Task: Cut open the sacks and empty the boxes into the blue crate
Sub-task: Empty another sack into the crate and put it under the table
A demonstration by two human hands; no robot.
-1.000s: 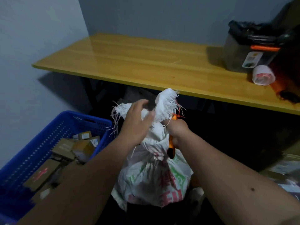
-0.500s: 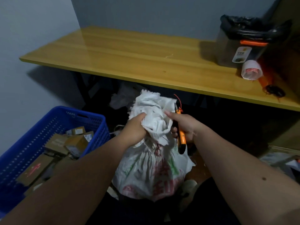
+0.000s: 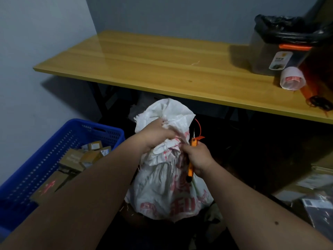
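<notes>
Sacking is bunching under my left hand [image 3: 158,136], which is clenching the gathered neck of the white woven sack [image 3: 167,186]. That sack, printed with red and green lettering, is standing upright on the dark floor just in front of the wooden table [image 3: 162,69], its loose top flopping open above my fist. My right hand [image 3: 197,157] is pinching the same neck from the right of the sack while also wrapping around an orange utility knife [image 3: 190,170], whose handle is pointing down along the sack's side and whose tip is pointing up beside the fabric. A red cord [image 3: 198,125] is curling up above the knife. Left of the sack, the blue crate [image 3: 59,147] is sitting near it against the wall, already holding several brown cardboard boxes [image 3: 72,159]. Far right of the sack, on the table, a bin lined with a black bag [image 3: 281,42] is standing with a white roll [image 3: 292,80] touching its base.
</notes>
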